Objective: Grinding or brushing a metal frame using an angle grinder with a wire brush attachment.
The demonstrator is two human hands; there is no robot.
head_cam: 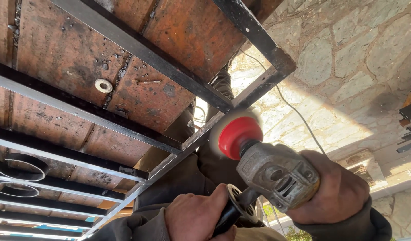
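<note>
Steel bars of a gate frame (125,122) are laid flat on a rusty table (63,49), and an angle grinder (270,172) is held against the frame's right edge bar. The grinder's grey body is gripped by the right hand (337,194), fingers wrapped tightly around its rear part. The left hand (194,218) is clamped on the black side handle (230,214), which juts out toward the near left of the gear head. The grinder's long axis runs from the near right, at the right hand, toward the far left, so its head is pointed at the frame. A red disc (239,136) is fitted at the head; its rim is blurred and is seen touching the edge bar just near the frame's far right corner. The edge bar itself runs diagonally from near left to far right.

A small steel washer (103,85) lies on the table between 2 bars, well apart from the grinder. Curled scrollwork (20,176) is seen at the left, among the near bars. A thin white cable (294,111) is trailed over the stone paving (357,58) at the right. Dark trousers (192,174) are visible beneath the frame, between the hands and the table.
</note>
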